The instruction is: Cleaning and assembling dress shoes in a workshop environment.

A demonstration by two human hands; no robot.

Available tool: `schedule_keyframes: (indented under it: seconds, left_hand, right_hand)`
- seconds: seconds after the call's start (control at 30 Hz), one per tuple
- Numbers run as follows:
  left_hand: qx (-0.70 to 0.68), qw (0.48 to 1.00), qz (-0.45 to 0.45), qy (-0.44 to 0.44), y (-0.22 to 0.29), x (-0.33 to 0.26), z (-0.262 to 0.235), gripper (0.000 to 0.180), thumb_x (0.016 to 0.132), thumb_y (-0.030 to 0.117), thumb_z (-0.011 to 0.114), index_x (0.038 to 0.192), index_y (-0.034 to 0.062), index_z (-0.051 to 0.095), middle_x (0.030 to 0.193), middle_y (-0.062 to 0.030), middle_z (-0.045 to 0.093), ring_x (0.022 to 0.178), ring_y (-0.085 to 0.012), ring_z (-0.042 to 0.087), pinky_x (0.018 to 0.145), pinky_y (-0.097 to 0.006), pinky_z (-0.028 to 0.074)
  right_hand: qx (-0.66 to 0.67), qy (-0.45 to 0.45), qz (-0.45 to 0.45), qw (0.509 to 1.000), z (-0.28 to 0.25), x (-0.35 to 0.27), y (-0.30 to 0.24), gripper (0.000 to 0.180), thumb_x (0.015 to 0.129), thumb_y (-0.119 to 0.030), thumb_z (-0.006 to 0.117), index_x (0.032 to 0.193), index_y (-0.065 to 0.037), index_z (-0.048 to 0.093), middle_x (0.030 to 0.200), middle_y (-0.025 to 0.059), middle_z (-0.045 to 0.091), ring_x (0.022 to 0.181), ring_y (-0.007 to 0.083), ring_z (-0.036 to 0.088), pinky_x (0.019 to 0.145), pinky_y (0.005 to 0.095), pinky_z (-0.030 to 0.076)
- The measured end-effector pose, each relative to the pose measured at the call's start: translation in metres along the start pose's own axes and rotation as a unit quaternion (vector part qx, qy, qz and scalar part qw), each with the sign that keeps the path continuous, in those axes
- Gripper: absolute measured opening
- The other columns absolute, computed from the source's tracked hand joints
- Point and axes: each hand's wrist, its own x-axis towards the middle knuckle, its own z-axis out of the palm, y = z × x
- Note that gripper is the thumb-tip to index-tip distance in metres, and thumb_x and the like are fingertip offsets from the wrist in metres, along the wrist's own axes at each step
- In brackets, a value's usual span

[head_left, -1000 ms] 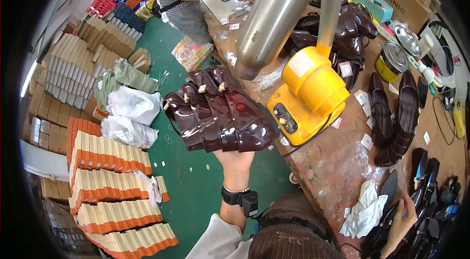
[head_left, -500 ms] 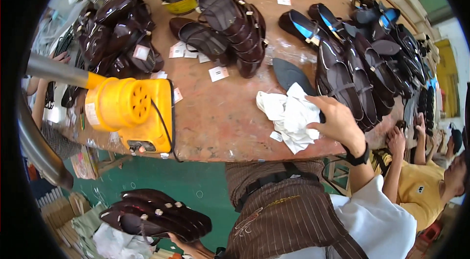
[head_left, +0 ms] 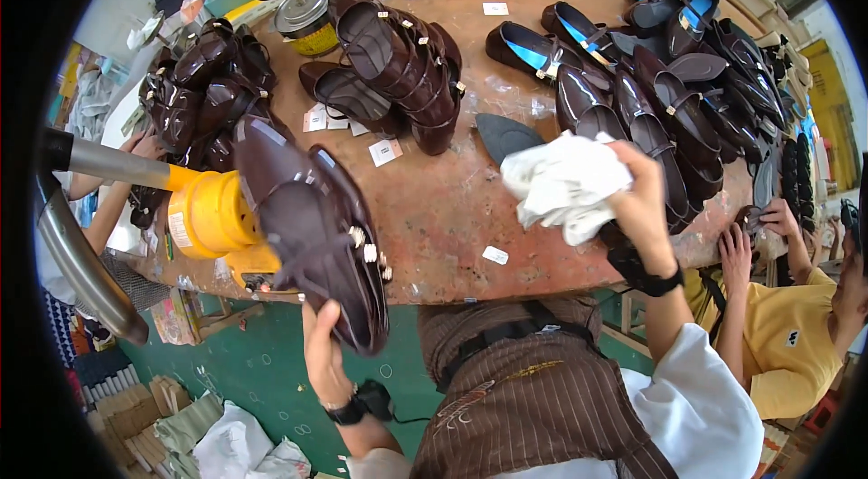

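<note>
A person stands at a worn brown workbench [head_left: 434, 217], seen from above their own head. At far left, a grey metal pipe [head_left: 77, 253] curves past a yellow machine [head_left: 210, 218] sitting at the bench edge, with a heap of dark brown shoes [head_left: 203, 90] behind it. The person's left hand [head_left: 324, 354] is raised below the bench edge, fingers closed around the lower end of a stack of glossy dark brown shoes [head_left: 312, 226]. The stack's long axis runs from the hand up and to the left, so its far end overlaps the yellow machine. A round tin [head_left: 307, 22] and more brown shoes [head_left: 398, 63] stand farther back on the bench.

To the right, the right hand [head_left: 644, 199] is closed around a crumpled white cloth [head_left: 565, 185], held just above the bench. The cloth lies well to the right of the held shoes, with bare bench between them; the left hand alone touches them. Beyond the cloth, rows of dark shoes with blue linings [head_left: 687, 63] cover the bench. At far right, another person in a yellow shirt [head_left: 787, 352] rests their hands on the bench edge.
</note>
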Motion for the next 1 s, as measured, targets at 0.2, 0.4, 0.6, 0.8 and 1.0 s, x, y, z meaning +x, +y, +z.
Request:
schedule_keyframes:
  seconds: [0.2,0.4,0.6,0.8,1.0]
  left_hand:
    - [-0.057,0.991,-0.113,0.045,-0.004,0.073,0.004,0.055,0.09,0.031,0.068,0.132,-0.0007,0.052,0.129,-0.0112,0.059,0.115,-0.0225,0.057,0.102,-0.035,0.044]
    - [0.182,0.974,0.07,0.118,0.028,0.025,0.026,0.065,0.094,0.031,0.063,0.143,-0.0032,0.038,0.139,-0.015,0.049,0.13,-0.0257,0.046,0.107,-0.038,0.037]
    - [0.078,0.942,0.307,-0.111,0.065,-0.023,0.124,0.073,0.091,0.024,0.066,0.147,-0.0037,0.028,0.147,-0.0169,0.038,0.138,-0.028,0.034,0.114,-0.038,0.024]
    - [-0.228,0.962,0.14,-0.058,0.08,-0.004,0.153,0.041,0.089,0.006,0.067,0.126,-0.0002,0.05,0.122,-0.0108,0.06,0.111,-0.0168,0.059,0.094,-0.033,0.048]
    - [0.122,0.934,0.336,0.012,0.08,-0.014,0.156,0.048,0.072,0.012,0.084,0.108,0.0012,0.055,0.102,-0.0078,0.061,0.096,-0.0147,0.057,0.084,-0.028,0.046]
  right_hand:
    - [0.142,0.063,-0.049,0.987,-0.029,0.004,-0.063,0.018,0.081,-0.002,0.064,0.099,0.002,0.062,0.092,-0.0005,0.064,0.087,0.0057,0.056,0.08,0.021,0.044]
    - [0.124,0.013,-0.082,0.989,-0.002,0.012,-0.081,0.024,0.074,-0.01,0.074,0.093,0.002,0.064,0.09,0.0018,0.063,0.084,0.0089,0.057,0.077,0.0233,0.044]
    - [0.055,-0.155,-0.256,0.953,0.064,0.01,-0.123,0.035,0.066,-0.009,0.078,0.1,-0.003,0.069,0.09,0.0126,0.063,0.081,0.0275,0.063,0.073,0.0341,0.048]
    - [0.103,-0.228,-0.3,0.921,0.088,0.001,-0.132,0.071,0.071,-0.011,0.076,0.136,-0.002,0.047,0.133,0.023,0.048,0.126,0.0376,0.046,0.103,0.0411,0.037]
    - [0.318,-0.31,-0.063,0.894,0.116,-0.011,-0.099,0.114,0.083,-0.054,0.071,0.154,0.0,0.0,0.154,0.0174,0.023,0.142,0.0268,0.026,0.115,0.0391,0.021]
